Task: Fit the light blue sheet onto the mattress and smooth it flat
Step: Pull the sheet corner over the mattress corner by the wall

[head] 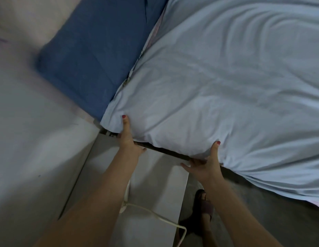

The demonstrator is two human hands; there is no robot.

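Between the two hands, the wrinkled light blue cotton sheet [217,77] is stretched over the mattress corner. Its edge is gripped by the left hand [127,138] and right hand [207,162], thumbs on top. Tucking appears under way; next, a downward pull beneath the corner seems required. Beyond the left hand lies a dark blue pillow [91,50].

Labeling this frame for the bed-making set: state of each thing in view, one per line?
sheet: over the mattress corner, wrinkled, not yet flat
left hand: grip on the sheet at the corner, thumb on top
right hand: grip on the sheet's edge, thumb on top
pillow: dark blue, lying beside the sheet
cable: loose, draped across the white cabinet
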